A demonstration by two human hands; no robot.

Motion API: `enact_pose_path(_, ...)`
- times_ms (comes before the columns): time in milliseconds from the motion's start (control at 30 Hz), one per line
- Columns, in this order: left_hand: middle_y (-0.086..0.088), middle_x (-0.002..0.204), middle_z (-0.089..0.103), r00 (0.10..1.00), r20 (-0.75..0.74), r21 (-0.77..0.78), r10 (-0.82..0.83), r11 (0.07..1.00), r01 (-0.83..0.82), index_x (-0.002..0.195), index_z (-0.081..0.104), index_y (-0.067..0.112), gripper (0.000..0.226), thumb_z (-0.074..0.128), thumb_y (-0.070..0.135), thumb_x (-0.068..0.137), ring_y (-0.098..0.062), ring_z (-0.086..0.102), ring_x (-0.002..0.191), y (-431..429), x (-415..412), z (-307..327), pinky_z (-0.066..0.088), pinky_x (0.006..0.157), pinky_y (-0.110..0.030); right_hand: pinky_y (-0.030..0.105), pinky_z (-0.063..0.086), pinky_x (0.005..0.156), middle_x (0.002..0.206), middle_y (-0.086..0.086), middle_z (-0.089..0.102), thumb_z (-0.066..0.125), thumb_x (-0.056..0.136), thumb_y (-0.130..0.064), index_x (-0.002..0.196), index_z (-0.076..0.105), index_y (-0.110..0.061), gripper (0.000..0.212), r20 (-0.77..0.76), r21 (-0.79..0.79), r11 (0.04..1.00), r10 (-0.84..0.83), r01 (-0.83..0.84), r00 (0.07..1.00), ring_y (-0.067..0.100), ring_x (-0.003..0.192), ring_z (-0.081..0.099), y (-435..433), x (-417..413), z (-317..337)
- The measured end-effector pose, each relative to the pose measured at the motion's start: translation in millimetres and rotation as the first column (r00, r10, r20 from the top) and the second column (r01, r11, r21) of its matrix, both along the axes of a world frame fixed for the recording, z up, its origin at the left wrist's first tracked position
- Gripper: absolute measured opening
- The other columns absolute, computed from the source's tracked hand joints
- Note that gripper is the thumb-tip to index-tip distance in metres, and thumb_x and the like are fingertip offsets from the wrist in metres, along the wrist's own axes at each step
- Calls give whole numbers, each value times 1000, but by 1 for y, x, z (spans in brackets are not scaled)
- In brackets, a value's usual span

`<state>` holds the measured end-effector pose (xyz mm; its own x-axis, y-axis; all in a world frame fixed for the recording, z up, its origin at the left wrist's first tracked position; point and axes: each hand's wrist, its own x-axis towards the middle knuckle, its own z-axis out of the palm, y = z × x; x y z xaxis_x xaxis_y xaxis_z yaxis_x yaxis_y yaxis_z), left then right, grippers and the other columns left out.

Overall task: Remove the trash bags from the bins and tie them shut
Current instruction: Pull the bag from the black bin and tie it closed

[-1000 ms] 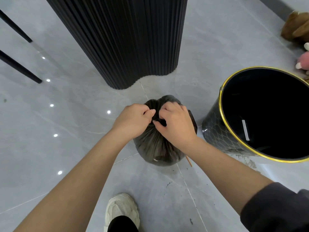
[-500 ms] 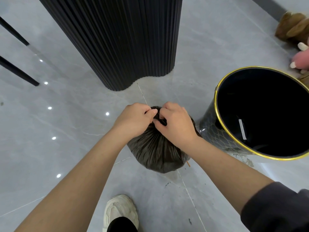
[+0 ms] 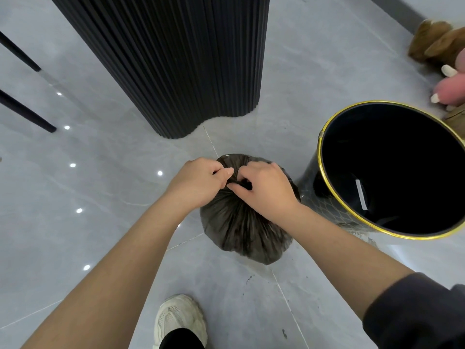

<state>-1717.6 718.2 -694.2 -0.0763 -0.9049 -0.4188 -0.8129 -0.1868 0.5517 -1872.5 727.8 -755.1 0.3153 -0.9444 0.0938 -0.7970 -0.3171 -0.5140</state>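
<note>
Careful: both your left hand [image 3: 198, 183] and right hand [image 3: 264, 188] pinch the gathered neck of the black trash bag [image 3: 245, 227] resting on the floor beside the gold-rimmed bin [image 3: 324, 197]; thin plastic could tear if you yank.

trash bag [image 3: 246, 230]: dark grey-brown, thin creases fanning out from the gathered top
bin [image 3: 317, 197]: glossy black wall with a faint gold net pattern; bright gold rim; black inside
strip [image 3: 360, 194] in the bin: white
floor [image 3: 100, 187]: pale grey glossy tiles, faint lighter veining, thin light joints, small white light spots
fluted column [image 3: 181, 59]: black, fine vertical ribs
furniture legs [image 3: 27, 114]: black
shoe [image 3: 180, 319]: off-white, mesh texture
trouser leg [image 3: 180, 340]: black
sleeve [image 3: 415, 313]: dark grey
plush toys: one brown [image 3: 435, 41], one pink [image 3: 450, 89] with white tips
</note>
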Motion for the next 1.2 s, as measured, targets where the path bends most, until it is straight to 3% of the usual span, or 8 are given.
enact_pose_path(133, 5, 51, 47, 1000, 10, -5, -6, 1000, 6, 61, 60, 19, 40, 50, 40, 93, -11, 43, 50, 0, 2, 0, 30, 50, -26, 31, 32, 74, 85, -1, 53, 68, 79, -38, 69, 56, -16, 27, -27, -44, 999, 16, -17, 1000, 19, 81, 49, -1, -3, -1)
enact_pose_path(333, 2, 53, 48, 1000, 10, 9, 4, 1000, -4, 61, 60, 18, 42, 49, 42, 93, -13, 45, 52, 2, 9, 0, 32, 51, -27, 33, 38, 74, 66, -9, 45, 64, 82, -45, 69, 41, -22, 35, -7, 59, 996, 65, -65, 998, 13, 65, 41, 1, -1, 6)
enact_pose_path(500, 3, 55, 48, 1000, 20, 25, 4, 1000, -4, 66, 60, 12, 44, 46, 41, 96, -11, 43, 52, 4, 10, 1, 30, 50, -26, 30, 40, 74, 68, -14, 52, 63, 86, -43, 94, 62, -23, 21, 59, 121, 982, 139, -146, 988, 8, 63, 49, 1, 1, 9)
enact_pose_path(667, 2, 59, 48, 1000, -20, 47, 14, 999, -13, 68, 57, 6, 46, 44, 39, 98, -11, 40, 50, 6, 11, -2, 31, 49, -26, 39, 42, 78, 55, -18, 36, 64, 86, -38, 79, 65, -19, 20, 22, 37, 987, 158, -159, 987, 8, 59, 41, 2, -3, 2)
enact_pose_path(833, 4, 54, 42, 997, -60, 67, 37, 997, -33, 61, 48, 13, 44, 43, 36, 98, -10, 38, 48, 6, 12, -2, 29, 49, -26, 32, 34, 82, 87, -5, 52, 69, 80, -41, 78, 63, -18, 24, -36, -41, 992, 115, -117, 993, 16, 86, 48, 1, -7, -1)
enact_pose_path(1000, 4, 52, 40, 997, -59, 52, 46, 998, -43, 63, 49, 12, 42, 44, 36, 98, -11, 36, 47, 5, 10, 0, 29, 48, -27, 35, 40, 75, 69, -9, 49, 65, 84, -38, 75, 46, -21, 27, -10, 23, 994, 110, -110, 994, 12, 65, 44, 2, -3, 3)
enact_pose_path(1133, 2, 56, 44, 998, -52, 50, 31, 998, -28, 64, 51, 12, 43, 43, 38, 97, -13, 39, 50, 4, 10, -1, 33, 52, -27, 35, 44, 70, 65, -8, 57, 61, 87, -31, 95, 60, -19, 14, 32, 33, 995, 89, -90, 996, 19, 60, 56, 5, 2, 4)
enact_pose_path(1200, 2, 58, 43, 998, -62, 48, 22, 999, -19, 65, 49, 12, 43, 42, 39, 98, -14, 40, 53, 4, 12, -3, 34, 54, -27, 29, 34, 62, 65, -5, 61, 59, 90, -30, 91, 67, -18, 14, 24, 13, 996, 84, -85, 996, 21, 62, 58, 6, 3, 4)
